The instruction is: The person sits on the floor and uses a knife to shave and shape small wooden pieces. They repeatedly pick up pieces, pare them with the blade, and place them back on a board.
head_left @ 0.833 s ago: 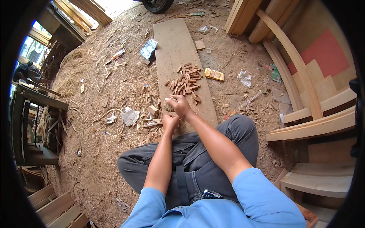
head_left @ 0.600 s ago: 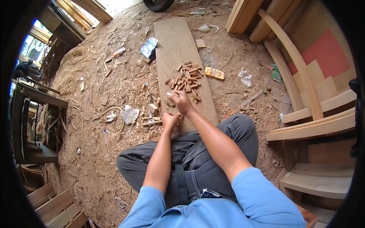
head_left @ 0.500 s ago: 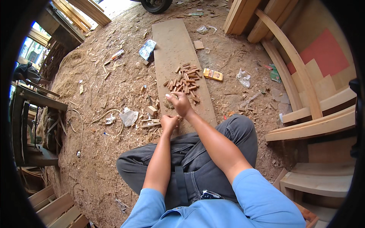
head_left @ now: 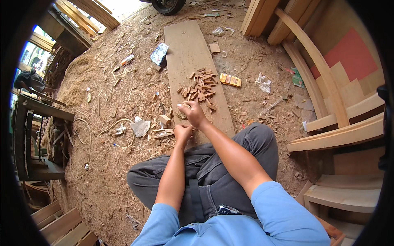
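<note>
A loose pile of small reddish-brown wooden blocks (head_left: pixel 200 85) lies on a long flat board (head_left: pixel 186 45) in front of my crossed legs. Just on the near side of that pile, over the board, my right hand (head_left: pixel 193 115) is closed with its thumb on top. Something brownish shows under its fingers, too small to make out. My left hand (head_left: pixel 183 133), also closed, is nearer to me and slightly to the left, by the board's left edge. Its fingers hide whatever they grip.
Sawdust and wood scraps cover the ground. Left of the board are a pale wood offcut (head_left: pixel 165 119), a crumpled white plastic piece (head_left: pixel 140 126) and a blue packet (head_left: pixel 159 53). A yellow packet (head_left: pixel 230 80) lies right of it. Curved wooden frames (head_left: pixel 336 133) stand at the right.
My right hand has come slightly down toward me, closer to the left one. My left hand has barely moved, and the block pile looks the same.
</note>
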Demonstrator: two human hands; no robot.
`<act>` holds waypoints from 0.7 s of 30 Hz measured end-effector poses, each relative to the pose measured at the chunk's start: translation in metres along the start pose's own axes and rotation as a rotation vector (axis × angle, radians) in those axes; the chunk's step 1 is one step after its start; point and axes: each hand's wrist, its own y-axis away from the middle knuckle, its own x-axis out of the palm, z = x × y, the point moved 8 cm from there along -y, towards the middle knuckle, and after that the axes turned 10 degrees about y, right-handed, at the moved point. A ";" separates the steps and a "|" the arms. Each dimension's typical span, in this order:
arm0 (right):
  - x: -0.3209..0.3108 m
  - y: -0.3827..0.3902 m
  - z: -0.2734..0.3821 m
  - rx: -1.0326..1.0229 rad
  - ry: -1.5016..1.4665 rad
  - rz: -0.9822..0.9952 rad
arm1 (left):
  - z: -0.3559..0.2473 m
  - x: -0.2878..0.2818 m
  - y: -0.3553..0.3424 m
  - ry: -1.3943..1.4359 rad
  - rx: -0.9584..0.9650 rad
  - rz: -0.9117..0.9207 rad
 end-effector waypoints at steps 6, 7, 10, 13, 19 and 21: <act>-0.006 0.001 0.006 0.047 0.009 0.020 | -0.006 0.001 0.007 0.050 -0.014 0.028; -0.007 0.000 0.009 0.010 -0.008 0.008 | -0.006 0.001 0.008 0.067 -0.022 0.031; -0.008 0.002 0.009 0.000 -0.022 -0.021 | -0.008 0.002 0.006 0.116 -0.021 0.036; -0.012 0.000 0.000 0.088 0.108 -0.089 | -0.009 -0.004 0.003 0.160 -0.022 0.001; -0.039 -0.001 -0.006 0.028 0.073 -0.272 | -0.050 -0.041 0.013 0.651 0.078 -0.044; -0.035 0.002 -0.013 0.166 0.241 -0.196 | -0.080 -0.054 0.028 0.825 0.126 0.038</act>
